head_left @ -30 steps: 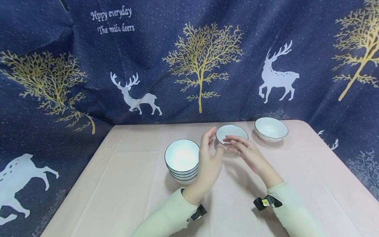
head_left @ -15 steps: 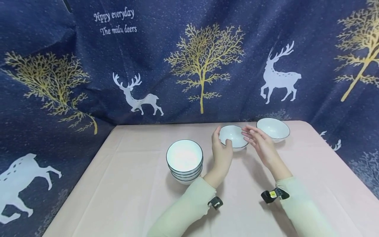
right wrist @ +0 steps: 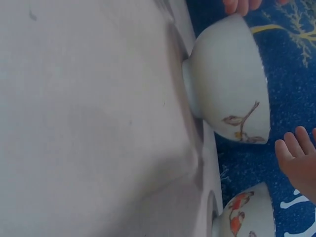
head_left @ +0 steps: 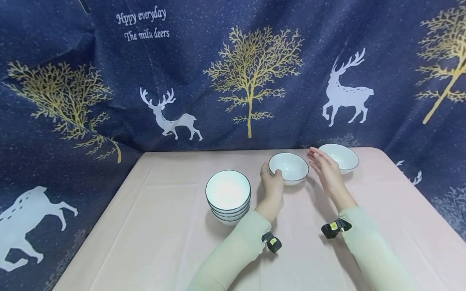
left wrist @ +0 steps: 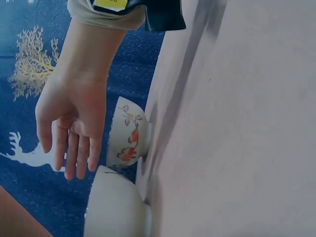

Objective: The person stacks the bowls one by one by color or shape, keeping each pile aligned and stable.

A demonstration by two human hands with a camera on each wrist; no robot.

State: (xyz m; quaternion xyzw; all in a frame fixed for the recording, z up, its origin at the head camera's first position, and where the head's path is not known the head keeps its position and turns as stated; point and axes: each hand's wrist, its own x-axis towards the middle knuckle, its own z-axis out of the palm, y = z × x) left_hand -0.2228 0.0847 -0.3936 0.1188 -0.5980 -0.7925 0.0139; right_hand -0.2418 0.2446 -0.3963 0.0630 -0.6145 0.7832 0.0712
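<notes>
My left hand [head_left: 273,186] holds the left side of a white bowl [head_left: 291,167] with a dark rim, its thumb at the near rim. Its fingertips [right wrist: 242,6] show beside the bowl's wall in the right wrist view. My right hand [head_left: 325,171] is held up with extended fingers in the gap right of that bowl, apart from it. It partly covers a second bowl [head_left: 344,157] at the back right. Orange flowers mark that far bowl [left wrist: 129,136] in the left wrist view. A stack of several similar bowls [head_left: 228,190] stands to the left.
A pale pink cloth covers the table [head_left: 164,226]. Behind its back edge hangs a dark blue curtain [head_left: 218,81] with white deer and golden trees. Black wrist cameras [head_left: 272,242] sit on both sleeves.
My left hand has moved right, away from the stack, and taken hold of the middle bowl's left side. My right hand has shifted right, from in front of that bowl to beside it.
</notes>
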